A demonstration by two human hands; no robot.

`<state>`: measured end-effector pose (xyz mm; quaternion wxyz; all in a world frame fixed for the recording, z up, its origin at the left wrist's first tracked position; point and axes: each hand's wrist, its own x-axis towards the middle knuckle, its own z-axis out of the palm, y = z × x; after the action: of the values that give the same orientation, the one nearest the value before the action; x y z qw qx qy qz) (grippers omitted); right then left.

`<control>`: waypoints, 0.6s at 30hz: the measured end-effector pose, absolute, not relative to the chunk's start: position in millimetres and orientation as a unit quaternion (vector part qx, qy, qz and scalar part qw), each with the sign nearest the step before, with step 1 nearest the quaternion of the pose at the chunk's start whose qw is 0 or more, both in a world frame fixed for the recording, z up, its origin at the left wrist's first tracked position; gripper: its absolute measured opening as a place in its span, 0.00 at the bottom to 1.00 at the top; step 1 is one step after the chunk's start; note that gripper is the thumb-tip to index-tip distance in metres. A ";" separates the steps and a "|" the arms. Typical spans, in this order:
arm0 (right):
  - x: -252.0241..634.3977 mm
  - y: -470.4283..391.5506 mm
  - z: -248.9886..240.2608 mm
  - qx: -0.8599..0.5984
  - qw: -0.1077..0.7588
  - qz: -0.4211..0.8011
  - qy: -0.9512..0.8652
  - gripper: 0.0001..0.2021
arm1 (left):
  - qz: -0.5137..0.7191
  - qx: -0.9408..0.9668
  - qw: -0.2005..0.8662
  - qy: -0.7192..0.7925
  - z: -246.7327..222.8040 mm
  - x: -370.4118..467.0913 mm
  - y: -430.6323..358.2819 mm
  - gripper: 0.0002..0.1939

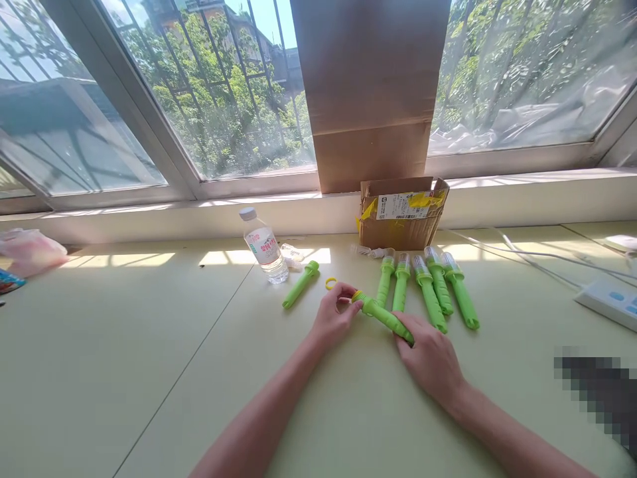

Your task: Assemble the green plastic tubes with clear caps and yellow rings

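My right hand [428, 352] is wrapped round the lower end of a green ribbed handle [383, 315], which slants up to the left above the table. At its upper end, the fingertips of my left hand [337, 313] pinch a yellow ring [357, 296] at the threaded neck. Another yellow ring [331, 283] lies just beyond my left hand. A single green handle [300, 285] without a clear cap rests to the left. Several green handles with clear caps [430, 297] lie side by side beyond my right hand.
A water bottle [266, 247] stands at the back beside a crumpled wrapper [292, 255]. An open cardboard box [398, 229] sits against the sill. White cables and a power strip [610, 302] are at the right, a pink plastic bag [34, 252] at the far left.
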<state>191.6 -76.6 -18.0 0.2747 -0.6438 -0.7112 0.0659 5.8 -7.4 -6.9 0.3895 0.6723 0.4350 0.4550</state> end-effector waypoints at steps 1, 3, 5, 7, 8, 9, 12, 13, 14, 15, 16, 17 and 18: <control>191.8 -76.2 -18.5 -0.639 0.280 0.064 -0.714 0.17 | 0.458 0.665 0.406 0.428 -6.8 6.6 -8.3 0.08; 192.2 -75.6 -19.2 -0.630 0.295 0.061 -0.716 0.15 | 0.468 0.644 0.441 0.414 -6.2 8.8 -10.1 0.09; 192.4 -75.4 -19.2 -0.622 0.311 0.065 -0.716 0.14 | 0.480 0.621 0.471 0.402 -5.4 11.2 -11.8 0.10; 192.3 -75.5 -19.0 -0.616 0.324 0.075 -0.714 0.13 | 0.489 0.603 0.491 0.395 -4.7 13.1 -13.1 0.11; 192.3 -75.6 -19.0 -0.613 0.330 0.079 -0.714 0.14 | 0.492 0.596 0.498 0.393 -4.4 13.7 -13.5 0.12; 192.2 -75.7 -19.2 -0.609 0.335 0.082 -0.714 0.14 | 0.493 0.590 0.504 0.392 -4.2 14.1 -13.8 0.12; 192.3 -75.4 -20.7 -0.604 0.346 0.086 -0.713 0.14 | 0.494 0.578 0.522 0.387 -3.6 14.3 -14.0 0.13; 192.4 -75.2 -21.2 -0.603 0.347 0.087 -0.713 0.14 | 0.494 0.574 0.527 0.385 -3.4 14.1 -13.9 0.14; 192.4 -75.1 -21.6 -0.602 0.347 0.090 -0.714 0.14 | 0.495 0.571 0.532 0.383 -3.2 13.9 -13.8 0.14; 192.5 -75.0 -21.8 -0.601 0.347 0.093 -0.714 0.14 | 0.495 0.567 0.536 0.383 -2.9 13.7 -13.7 0.15; 192.4 -74.9 -21.9 -0.601 0.347 0.096 -0.714 0.14 | 0.494 0.563 0.540 0.384 -2.6 13.5 -13.5 0.15; 192.4 -75.0 -21.7 -0.600 0.346 0.099 -0.714 0.14 | 0.493 0.559 0.545 0.386 -2.3 13.3 -13.5 0.15; 192.3 -75.2 -21.4 -0.600 0.346 0.101 -0.714 0.13 | 0.491 0.555 0.549 0.387 -1.9 13.2 -13.4 0.15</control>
<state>192.3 -75.2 -21.4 0.3459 -0.6001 -0.7142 0.1012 13.2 -13.4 -1.9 0.5489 0.5547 0.3873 0.4909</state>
